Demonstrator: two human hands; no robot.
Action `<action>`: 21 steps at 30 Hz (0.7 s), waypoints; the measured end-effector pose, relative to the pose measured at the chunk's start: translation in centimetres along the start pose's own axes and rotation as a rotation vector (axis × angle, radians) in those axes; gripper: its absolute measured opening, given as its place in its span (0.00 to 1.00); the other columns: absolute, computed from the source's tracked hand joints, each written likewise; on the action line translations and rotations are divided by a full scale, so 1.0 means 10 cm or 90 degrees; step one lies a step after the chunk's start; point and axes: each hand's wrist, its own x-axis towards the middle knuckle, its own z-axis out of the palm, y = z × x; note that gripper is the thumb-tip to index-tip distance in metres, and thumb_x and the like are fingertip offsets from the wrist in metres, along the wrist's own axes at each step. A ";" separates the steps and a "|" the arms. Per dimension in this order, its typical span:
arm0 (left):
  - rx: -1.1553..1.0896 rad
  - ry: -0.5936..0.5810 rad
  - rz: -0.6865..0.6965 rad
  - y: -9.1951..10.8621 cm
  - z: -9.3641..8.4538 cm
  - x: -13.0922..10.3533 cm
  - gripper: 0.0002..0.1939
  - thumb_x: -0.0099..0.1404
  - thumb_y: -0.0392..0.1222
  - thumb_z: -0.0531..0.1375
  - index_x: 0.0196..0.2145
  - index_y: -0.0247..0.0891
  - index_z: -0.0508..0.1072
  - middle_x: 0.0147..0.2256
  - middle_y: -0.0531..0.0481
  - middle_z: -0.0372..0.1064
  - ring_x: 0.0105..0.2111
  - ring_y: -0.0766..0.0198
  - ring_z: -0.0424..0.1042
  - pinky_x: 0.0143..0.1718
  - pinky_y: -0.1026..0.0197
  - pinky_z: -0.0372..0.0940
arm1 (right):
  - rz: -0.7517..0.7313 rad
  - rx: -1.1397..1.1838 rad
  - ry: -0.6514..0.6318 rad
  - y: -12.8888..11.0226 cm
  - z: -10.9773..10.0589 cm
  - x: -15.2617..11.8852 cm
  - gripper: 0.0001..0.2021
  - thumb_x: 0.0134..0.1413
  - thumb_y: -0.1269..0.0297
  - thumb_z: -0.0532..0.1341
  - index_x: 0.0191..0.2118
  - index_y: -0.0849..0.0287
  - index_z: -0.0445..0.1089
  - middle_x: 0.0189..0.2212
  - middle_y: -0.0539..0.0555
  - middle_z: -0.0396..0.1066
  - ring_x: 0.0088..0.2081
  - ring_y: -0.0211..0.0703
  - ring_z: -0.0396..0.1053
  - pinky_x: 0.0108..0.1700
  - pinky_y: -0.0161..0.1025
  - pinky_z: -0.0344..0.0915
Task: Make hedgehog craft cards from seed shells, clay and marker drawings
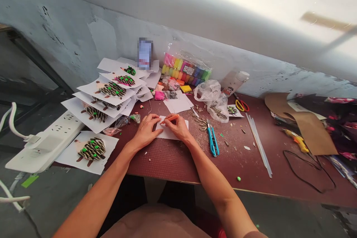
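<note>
A small sheet of white paper point(168, 134) lies on the dark red table in front of me. My right hand point(179, 128) is closed around a slim orange pen point(173, 118), its lower end down at the paper. Resting at the sheet's left edge, my left hand point(145, 131) has its fingers stretched out and the thumb on the paper. Just right of my right hand are a blue utility knife point(213, 142) and scattered striped sunflower seeds point(201, 122). More white paper point(180, 102) lies beyond my hands.
Seed-covered hedgehog pictures point(111, 89) are stacked at the left beside a white power strip point(55, 137). A pack of coloured clay point(186, 68) and a phone point(145, 54) stand by the wall. Scissors point(242, 105), glue sticks point(259, 145) and a yellow glue gun point(299, 142) lie right.
</note>
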 end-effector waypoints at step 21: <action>-0.002 0.000 0.007 0.01 -0.01 0.00 0.17 0.61 0.41 0.64 0.48 0.41 0.78 0.51 0.44 0.70 0.53 0.49 0.67 0.57 0.46 0.65 | 0.010 0.002 -0.011 -0.01 0.00 0.01 0.08 0.59 0.63 0.64 0.34 0.59 0.80 0.32 0.52 0.77 0.31 0.37 0.70 0.35 0.34 0.62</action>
